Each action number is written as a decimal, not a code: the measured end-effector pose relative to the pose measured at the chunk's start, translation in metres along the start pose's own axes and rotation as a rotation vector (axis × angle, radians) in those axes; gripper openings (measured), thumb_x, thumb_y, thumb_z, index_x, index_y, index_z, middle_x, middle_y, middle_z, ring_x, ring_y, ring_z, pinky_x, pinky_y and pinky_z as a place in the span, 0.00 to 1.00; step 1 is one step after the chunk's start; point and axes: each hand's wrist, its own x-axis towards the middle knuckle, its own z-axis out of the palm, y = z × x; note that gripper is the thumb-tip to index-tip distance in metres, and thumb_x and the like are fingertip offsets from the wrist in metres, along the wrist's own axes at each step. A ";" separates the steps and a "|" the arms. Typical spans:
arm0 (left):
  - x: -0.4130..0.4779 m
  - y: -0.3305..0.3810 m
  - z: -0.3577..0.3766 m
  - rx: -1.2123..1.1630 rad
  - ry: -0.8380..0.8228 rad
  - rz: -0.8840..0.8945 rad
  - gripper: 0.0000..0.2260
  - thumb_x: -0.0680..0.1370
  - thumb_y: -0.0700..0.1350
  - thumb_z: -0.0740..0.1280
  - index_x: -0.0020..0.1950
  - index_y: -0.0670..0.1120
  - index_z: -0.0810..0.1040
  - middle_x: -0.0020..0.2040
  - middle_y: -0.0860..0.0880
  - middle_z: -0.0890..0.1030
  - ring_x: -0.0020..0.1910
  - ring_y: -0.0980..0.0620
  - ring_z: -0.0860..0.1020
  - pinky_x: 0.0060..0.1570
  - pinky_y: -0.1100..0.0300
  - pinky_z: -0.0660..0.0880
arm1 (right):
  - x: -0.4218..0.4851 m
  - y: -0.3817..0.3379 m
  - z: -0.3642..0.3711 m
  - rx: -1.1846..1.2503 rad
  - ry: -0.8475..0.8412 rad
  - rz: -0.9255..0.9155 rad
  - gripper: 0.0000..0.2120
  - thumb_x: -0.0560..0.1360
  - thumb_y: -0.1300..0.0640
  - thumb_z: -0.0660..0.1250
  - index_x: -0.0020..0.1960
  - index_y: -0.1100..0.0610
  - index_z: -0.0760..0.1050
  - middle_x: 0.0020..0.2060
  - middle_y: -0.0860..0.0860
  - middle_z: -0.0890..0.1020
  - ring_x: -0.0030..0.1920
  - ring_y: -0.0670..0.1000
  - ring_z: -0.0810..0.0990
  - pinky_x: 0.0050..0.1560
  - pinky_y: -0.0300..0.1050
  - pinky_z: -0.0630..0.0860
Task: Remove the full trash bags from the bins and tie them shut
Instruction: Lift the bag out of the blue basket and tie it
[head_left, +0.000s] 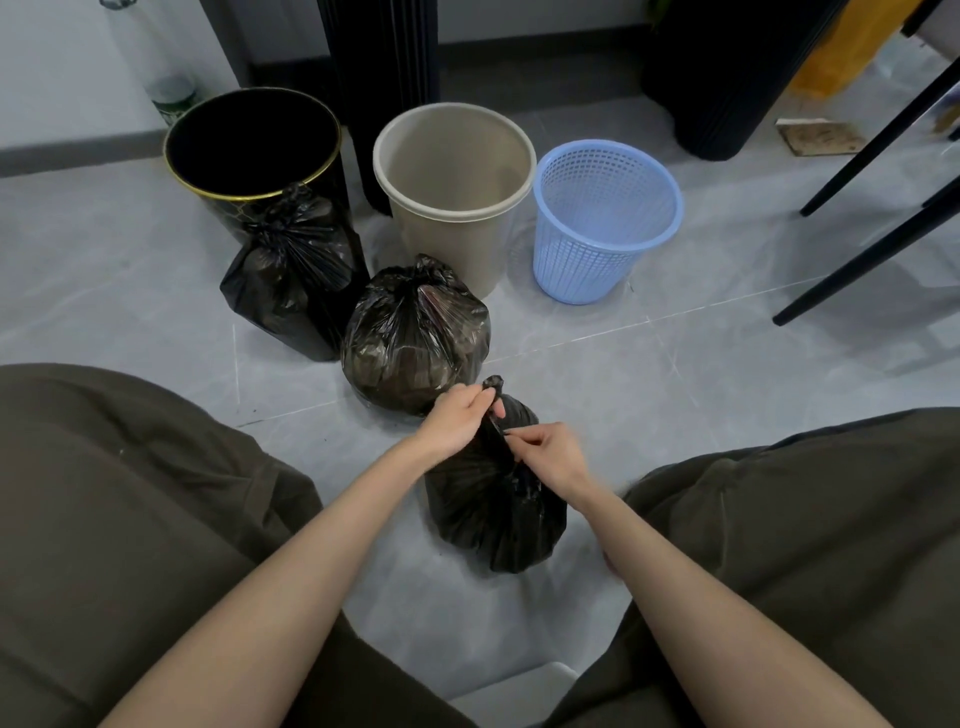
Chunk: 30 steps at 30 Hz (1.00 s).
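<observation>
Trash bag (493, 514) standing on the floor (675, 374) between the knees, its gathered neck being pinched by left hand (460, 415) and right hand (550, 452); two tied bags lying before three bins

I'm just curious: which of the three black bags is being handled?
The nearest bag, between the person's knees: the left hand grips its neck, the right hand pinches it. The other two sit untouched.
</observation>
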 end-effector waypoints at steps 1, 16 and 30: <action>0.001 0.006 -0.004 0.034 -0.019 0.046 0.16 0.82 0.44 0.54 0.42 0.47 0.80 0.47 0.41 0.78 0.50 0.48 0.74 0.49 0.60 0.66 | -0.002 -0.002 0.000 -0.015 -0.041 -0.034 0.08 0.75 0.61 0.67 0.41 0.54 0.84 0.30 0.49 0.79 0.32 0.42 0.73 0.37 0.36 0.70; -0.001 0.014 -0.012 -0.056 -0.119 0.048 0.13 0.80 0.41 0.61 0.64 0.42 0.74 0.49 0.44 0.81 0.43 0.56 0.76 0.47 0.68 0.71 | 0.000 -0.013 -0.010 -0.106 -0.213 0.034 0.17 0.76 0.50 0.67 0.30 0.54 0.76 0.24 0.46 0.75 0.28 0.44 0.68 0.29 0.34 0.64; -0.013 0.009 -0.009 0.461 -0.001 0.053 0.08 0.69 0.47 0.75 0.47 0.52 0.85 0.45 0.49 0.85 0.48 0.50 0.81 0.54 0.61 0.74 | 0.002 -0.026 -0.030 0.267 -0.191 0.350 0.07 0.79 0.57 0.62 0.46 0.59 0.77 0.27 0.46 0.83 0.20 0.39 0.70 0.21 0.27 0.64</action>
